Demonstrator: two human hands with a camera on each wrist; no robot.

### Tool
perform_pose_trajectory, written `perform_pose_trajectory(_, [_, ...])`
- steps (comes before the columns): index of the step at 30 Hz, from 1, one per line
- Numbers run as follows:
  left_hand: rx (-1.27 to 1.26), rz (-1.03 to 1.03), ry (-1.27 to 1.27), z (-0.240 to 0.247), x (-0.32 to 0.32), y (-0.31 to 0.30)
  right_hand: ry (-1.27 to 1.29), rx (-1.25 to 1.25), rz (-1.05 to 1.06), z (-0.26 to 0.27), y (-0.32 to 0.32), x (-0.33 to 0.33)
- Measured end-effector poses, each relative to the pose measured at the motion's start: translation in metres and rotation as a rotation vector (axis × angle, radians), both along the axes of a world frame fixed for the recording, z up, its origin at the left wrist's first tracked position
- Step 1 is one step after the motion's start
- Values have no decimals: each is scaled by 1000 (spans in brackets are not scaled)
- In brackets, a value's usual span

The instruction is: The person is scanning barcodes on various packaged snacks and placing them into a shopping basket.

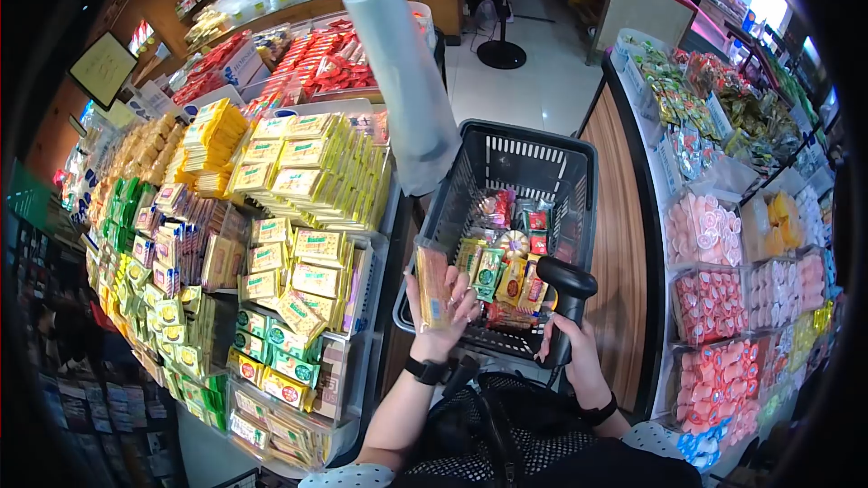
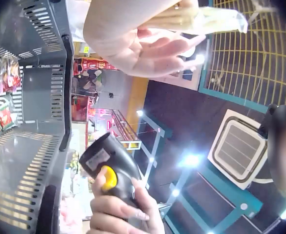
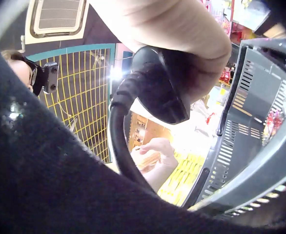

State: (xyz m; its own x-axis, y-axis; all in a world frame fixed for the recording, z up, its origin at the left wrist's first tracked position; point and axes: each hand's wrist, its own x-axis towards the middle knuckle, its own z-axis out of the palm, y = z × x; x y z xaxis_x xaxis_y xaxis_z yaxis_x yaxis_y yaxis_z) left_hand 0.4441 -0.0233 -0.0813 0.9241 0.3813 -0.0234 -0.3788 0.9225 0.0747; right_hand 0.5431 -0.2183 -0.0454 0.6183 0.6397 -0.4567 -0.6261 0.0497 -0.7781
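Note:
In the head view my left hand [image 1: 440, 336] holds a long, clear-wrapped packet of tan biscuit-like snacks [image 1: 432, 287] over the near left side of a black shopping basket [image 1: 588, 185]. The thumb lies along one side of the packet and the fingers along the other. My right hand [image 1: 580, 352] grips the handle of a black barcode scanner [image 1: 568, 280], its head over the basket's right side. From the left wrist, a fingertip shows at the scanner's yellow trigger [image 2: 110, 178]. A cable [image 3: 118, 126] leaves the handle's base in the right wrist view. Several wrapped snacks [image 1: 488, 273] lie inside the basket.
Bins of yellow biscuit packs [image 1: 312, 172] and green packs [image 1: 294, 343] stand to the left. A roll of clear plastic bags [image 1: 402, 81] rises beyond the basket's left corner. On the right, past a wood-grain panel [image 1: 624, 253], are bins of pink-wrapped sweets [image 1: 712, 307].

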Motion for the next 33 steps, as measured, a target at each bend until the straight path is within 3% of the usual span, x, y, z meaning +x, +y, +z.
perform_pose_trajectory(3, [112,16,114,-4,-14,-4,14,20,32,11,14,-19])
perform_pose_trajectory(6, [3,47,164,12,-23,-6,27,38,133,6,18,-37])
perform_pose_trajectory(8, [63,44,122,3,-37,2,0,46,176,7,22,-46])
perform_pose_trajectory(10, [384,60,206,-12,-51,10,-20,88,273,17,29,-59])
perform_pose_trajectory(12, [454,108,289,-13,-65,13,-31,80,321,29,40,-68])
perform_pose_trajectory(14, [673,281,596,-15,-76,15,41,121,449,35,48,-73])
perform_pose_trajectory(19, [914,312,524,-14,-127,41,222,129,545,33,60,-83])
perform_pose_trajectory(27, [1079,506,540,7,-194,41,144,-28,611,29,76,-112])
perform_pose_trajectory(30, [1001,554,630,10,-226,31,101,-81,675,25,84,-120])
perform_pose_trajectory(33, [1310,665,891,34,-271,25,45,-78,705,22,91,-129])
